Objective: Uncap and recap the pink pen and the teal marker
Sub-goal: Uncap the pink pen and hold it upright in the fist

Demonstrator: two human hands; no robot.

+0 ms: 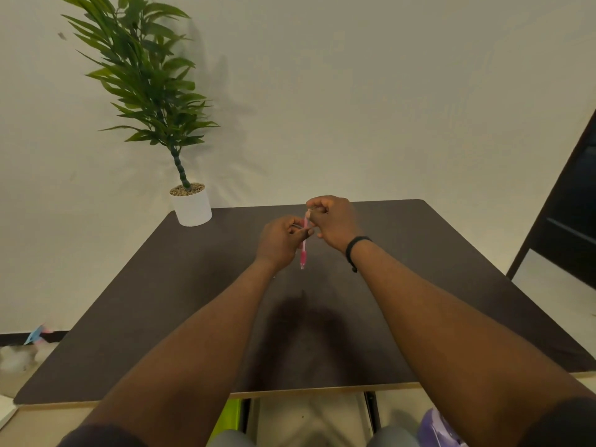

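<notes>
Table (419, 285): dark brown matte top, flat, rounded corners, pale edge banding along the near side; fills the middle and lower frame.

Plant (145, 75): upper left, long narrow green leaves on a ridged stem, standing in a smooth white cylindrical pot (192, 208) topped with gravel, at the table's far left corner.

Both forearms bare, reaching to frame centre above the table.

Right hand (335, 224): fingers curled tight, pinching the upper end of the pink pen (303, 250). Black band (354, 250) on that wrist.

Left hand (280, 241): fingers curled in, gripping the pen's barrel at mid-length, just left of the right hand.

Pink pen: slim, translucent pink plastic, held near vertical between the hands, clear of the table, lower tip exposed below the left hand. Cap detail too blurred to tell.
</notes>
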